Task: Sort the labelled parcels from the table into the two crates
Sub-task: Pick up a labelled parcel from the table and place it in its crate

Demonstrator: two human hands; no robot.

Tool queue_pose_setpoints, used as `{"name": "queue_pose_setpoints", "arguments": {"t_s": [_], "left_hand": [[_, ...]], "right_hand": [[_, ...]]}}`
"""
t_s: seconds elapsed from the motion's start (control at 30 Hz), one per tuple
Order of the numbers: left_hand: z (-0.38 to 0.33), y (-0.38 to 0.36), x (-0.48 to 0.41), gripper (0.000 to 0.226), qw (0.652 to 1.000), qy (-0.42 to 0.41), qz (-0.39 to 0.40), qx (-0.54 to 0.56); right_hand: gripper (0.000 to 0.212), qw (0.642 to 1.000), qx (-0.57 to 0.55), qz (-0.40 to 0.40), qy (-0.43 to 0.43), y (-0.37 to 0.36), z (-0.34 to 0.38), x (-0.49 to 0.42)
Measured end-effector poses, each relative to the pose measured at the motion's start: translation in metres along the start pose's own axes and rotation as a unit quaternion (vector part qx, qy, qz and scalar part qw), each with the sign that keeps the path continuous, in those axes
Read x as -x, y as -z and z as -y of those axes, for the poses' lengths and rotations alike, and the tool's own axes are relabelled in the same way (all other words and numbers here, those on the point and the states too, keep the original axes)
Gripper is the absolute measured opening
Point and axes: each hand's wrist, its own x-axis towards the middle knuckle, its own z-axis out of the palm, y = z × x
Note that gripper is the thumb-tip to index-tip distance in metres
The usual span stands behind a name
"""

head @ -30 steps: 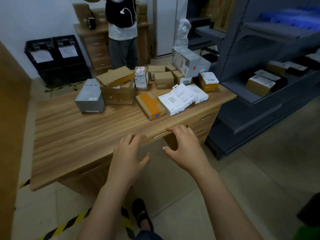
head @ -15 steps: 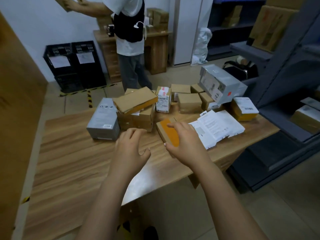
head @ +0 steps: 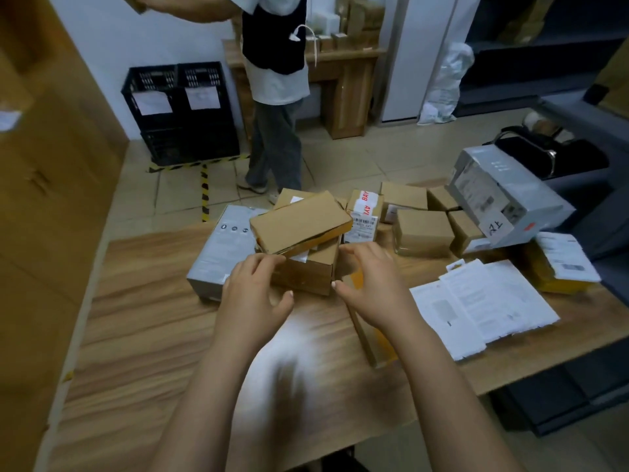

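In the head view, the left hand [head: 253,294] and the right hand [head: 371,287] are hovering over the table [head: 170,335]. Each grip is half open, with fingers loosely curved and holding nothing. 2 stacked brown parcels [head: 299,223] are sitting just beyond the fingertips, and a grey box [head: 221,253] is lying beside them on the left. An orange-topped parcel [head: 376,350] is lying under the right wrist. The 2 black crates [head: 180,107] are standing on the floor beyond the table, and a person [head: 275,80] is standing just right of them.

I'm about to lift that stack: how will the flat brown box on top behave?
The flat box lies tilted, overhanging the lower box, so it may slide off. Crisp edges suggest stiff cardboard; thin, so probably light.
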Motion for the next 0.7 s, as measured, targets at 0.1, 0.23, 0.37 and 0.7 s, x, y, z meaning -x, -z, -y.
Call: {"name": "queue_pose_setpoints", "arguments": {"t_s": [0.1,0.23,0.37,0.7], "left_hand": [[0.011,-0.011,-0.025,0.047,1.000,0.022,0.000,-0.005],[0.019,-0.027,-0.063,0.044,0.998,0.058,-0.006,-0.006],[0.027,-0.043,-0.098,0.043,0.994,0.109,-0.012,0.000],[0.047,-0.067,-0.126,0.076,0.968,0.246,0.045,0.028]], "right_hand": [[0.056,1.000,-0.002,0.008,0.012,-0.006,-0.010,-0.034],[0.057,0.999,-0.006,0.036,0.012,-0.012,-0.024,-0.085],[0.056,0.999,-0.004,0.046,0.010,-0.021,-0.040,-0.132],[0.069,0.990,-0.003,0.133,-0.054,-0.049,-0.062,-0.194]]}}
